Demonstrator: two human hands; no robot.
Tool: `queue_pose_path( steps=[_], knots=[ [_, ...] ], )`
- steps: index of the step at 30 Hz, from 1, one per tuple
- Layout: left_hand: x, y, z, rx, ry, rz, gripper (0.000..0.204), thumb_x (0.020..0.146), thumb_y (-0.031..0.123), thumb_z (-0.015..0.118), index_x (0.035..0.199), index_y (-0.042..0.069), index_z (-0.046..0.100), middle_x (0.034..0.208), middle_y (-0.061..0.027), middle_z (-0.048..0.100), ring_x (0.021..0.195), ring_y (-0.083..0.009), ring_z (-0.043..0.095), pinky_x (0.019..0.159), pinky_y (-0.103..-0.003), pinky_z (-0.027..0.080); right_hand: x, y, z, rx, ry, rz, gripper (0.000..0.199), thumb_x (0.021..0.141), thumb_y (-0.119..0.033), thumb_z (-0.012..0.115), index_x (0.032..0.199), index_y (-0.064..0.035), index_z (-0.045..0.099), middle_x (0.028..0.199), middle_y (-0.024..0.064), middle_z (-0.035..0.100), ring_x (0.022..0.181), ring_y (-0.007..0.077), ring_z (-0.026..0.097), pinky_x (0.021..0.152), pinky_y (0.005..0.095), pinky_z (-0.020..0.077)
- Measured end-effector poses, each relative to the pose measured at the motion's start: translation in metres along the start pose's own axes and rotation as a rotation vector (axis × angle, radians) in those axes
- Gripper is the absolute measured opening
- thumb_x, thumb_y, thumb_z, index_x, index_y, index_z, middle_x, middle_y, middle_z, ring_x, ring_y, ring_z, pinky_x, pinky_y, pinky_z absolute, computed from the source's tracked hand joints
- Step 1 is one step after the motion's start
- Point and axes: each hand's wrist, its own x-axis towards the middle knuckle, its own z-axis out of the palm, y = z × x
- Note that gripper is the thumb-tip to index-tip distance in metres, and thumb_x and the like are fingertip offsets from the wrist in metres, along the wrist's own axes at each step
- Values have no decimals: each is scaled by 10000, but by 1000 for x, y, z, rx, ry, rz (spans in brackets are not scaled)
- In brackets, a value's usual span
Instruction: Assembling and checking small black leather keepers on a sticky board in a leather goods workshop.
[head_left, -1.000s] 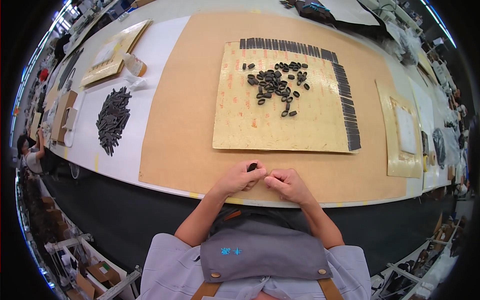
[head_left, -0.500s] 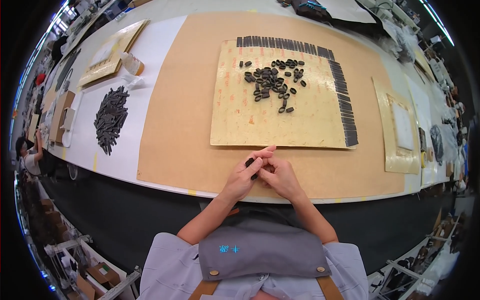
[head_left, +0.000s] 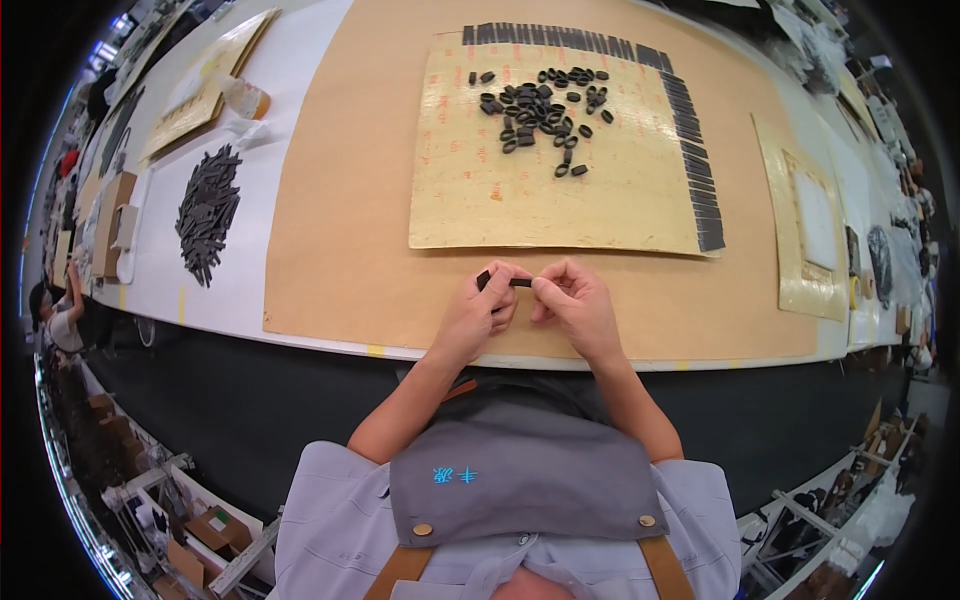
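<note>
Left hand [head_left: 478,312] and right hand [head_left: 577,306] close together, fingertips pinching a small flat black strip [head_left: 519,283], over smooth brown paper [head_left: 340,240], near a yellowish sheet [head_left: 560,200] scattered with black oval loops [head_left: 540,110].

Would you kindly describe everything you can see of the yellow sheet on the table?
The yellow sheet is a flat, roughly square board, pale yellow with faint reddish marks, lying on a brown sheet. Black strips lie side by side in rows along its far and right edges. A loose pile of small black loops sits near its far middle. Its near edge lies just beyond both hands, which do not touch it.
</note>
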Motion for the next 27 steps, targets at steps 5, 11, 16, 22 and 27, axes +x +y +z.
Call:
queue_pose_path(
  steps=[5,11,16,22,27],
  knots=[
    [-6,-7,8,178,111,97,280,968,311,473,1000,41,539,602,53,367,478,-30,278,425,-197,206,-1,2,8,-36,55,-23,103,884,-88,586,893,5,542,730,37,580,613,93,595,571,222,507],
    [-4,-13,9,266,192,191,218,949,255,526,911,41,538,594,71,404,498,-7,326,430,-187,251,-3,-2,0,35,-68,22,89,875,-63,596,894,12,553,759,53,605,652,108,615,613,225,511],
    [-7,-5,11,173,100,106,231,922,277,573,866,59,521,572,66,387,469,-21,285,414,-205,205,-3,-5,-4,9,-133,43,93,858,-48,614,890,20,560,773,62,619,638,102,612,602,226,513],
    [-6,11,-4,182,-22,-99,162,903,195,592,852,53,532,554,67,388,451,-15,280,402,-203,196,0,-1,-10,97,-155,109,100,839,-50,630,865,8,553,744,56,602,571,91,577,526,222,492],
    [-6,23,-9,295,-81,-174,138,884,173,601,851,44,564,555,63,405,448,-15,294,400,-201,209,0,-5,-15,93,-218,194,101,834,-51,629,857,1,546,722,56,589,547,91,563,498,223,478]
  ],
)
